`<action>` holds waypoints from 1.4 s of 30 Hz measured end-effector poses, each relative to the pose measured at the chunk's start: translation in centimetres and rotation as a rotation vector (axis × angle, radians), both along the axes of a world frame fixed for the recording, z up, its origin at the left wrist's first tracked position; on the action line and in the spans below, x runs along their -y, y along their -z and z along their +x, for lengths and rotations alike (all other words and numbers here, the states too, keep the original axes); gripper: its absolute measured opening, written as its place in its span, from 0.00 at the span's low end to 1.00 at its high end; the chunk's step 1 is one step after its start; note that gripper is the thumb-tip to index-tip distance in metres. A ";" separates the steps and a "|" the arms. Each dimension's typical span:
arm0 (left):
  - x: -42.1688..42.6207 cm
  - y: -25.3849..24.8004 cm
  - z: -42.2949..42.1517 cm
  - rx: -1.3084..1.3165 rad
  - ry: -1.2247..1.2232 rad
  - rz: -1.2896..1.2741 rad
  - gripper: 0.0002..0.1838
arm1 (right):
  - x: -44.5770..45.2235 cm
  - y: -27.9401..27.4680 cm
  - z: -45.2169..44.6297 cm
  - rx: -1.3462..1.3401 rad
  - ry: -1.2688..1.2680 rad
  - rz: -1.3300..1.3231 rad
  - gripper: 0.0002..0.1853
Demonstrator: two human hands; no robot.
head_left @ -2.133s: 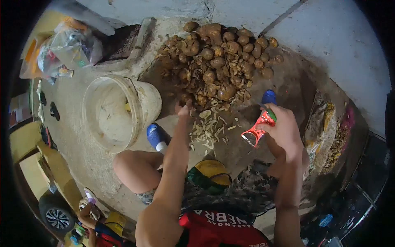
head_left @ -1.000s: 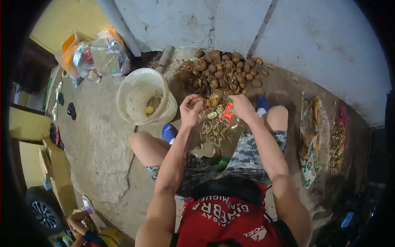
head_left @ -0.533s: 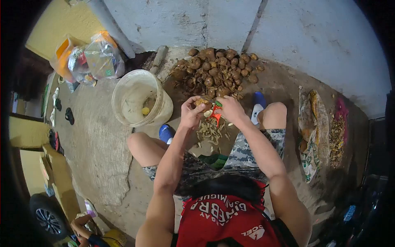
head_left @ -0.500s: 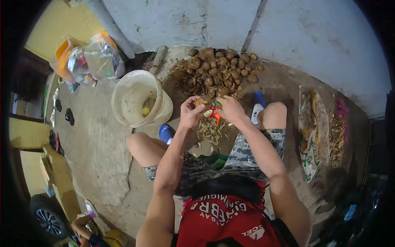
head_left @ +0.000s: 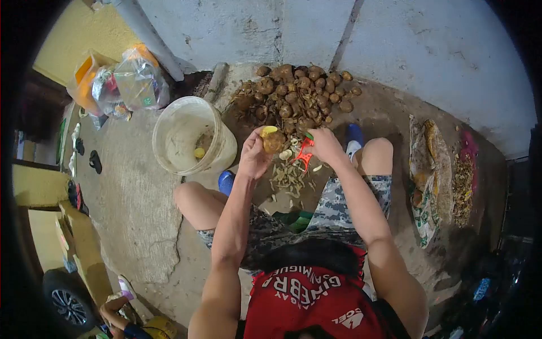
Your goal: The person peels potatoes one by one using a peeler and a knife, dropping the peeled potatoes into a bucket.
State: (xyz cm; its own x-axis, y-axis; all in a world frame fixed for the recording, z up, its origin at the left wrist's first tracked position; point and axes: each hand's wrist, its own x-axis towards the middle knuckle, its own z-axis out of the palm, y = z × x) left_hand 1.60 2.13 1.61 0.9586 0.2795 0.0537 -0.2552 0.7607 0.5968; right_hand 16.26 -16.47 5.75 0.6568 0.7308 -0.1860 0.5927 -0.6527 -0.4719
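Note:
My left hand is closed round a brown, roundish potato with a bare yellow patch at its top. My right hand grips a red-orange peeler with a green part by the fingers. The peeler is a short way right of the potato, apart from it. Strips of peel lie scattered on the floor below both hands. Just beyond the hands spreads a heap of brown potatoes against the wall.
A whitish bucket stands left of my hands, a yellow piece inside. Filled plastic bags sit at the back left. To the right lie a flattened sack and a strip of scraps. Another person's arm shows at lower left.
The hands have moved apart. The potato has come up in my left hand, its yellow patch now showing, and the peeler has shifted right, away from it.

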 end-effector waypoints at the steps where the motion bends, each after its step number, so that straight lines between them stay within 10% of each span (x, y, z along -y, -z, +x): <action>1: 0.2 -0.3 0.0 0.001 0.000 -0.001 0.30 | 0.2 0.2 0.0 -0.010 0.011 0.008 0.31; 12: -0.4 -0.1 -0.1 -0.156 -0.082 0.139 0.32 | 0.6 0.4 0.6 -0.068 0.033 0.126 0.34; 22: 1.0 -0.3 0.2 -0.158 -0.019 0.044 0.33 | -0.6 -1.0 1.7 -0.506 0.163 0.797 0.30; 36: 1.5 -0.4 -0.2 -0.166 0.057 0.385 0.38 | -0.9 -2.4 2.5 -0.436 0.034 0.673 0.29; 42: 1.4 -1.7 -0.9 -0.038 0.215 -0.012 0.39 | 0.0 0.2 5.3 -0.534 0.234 0.758 0.24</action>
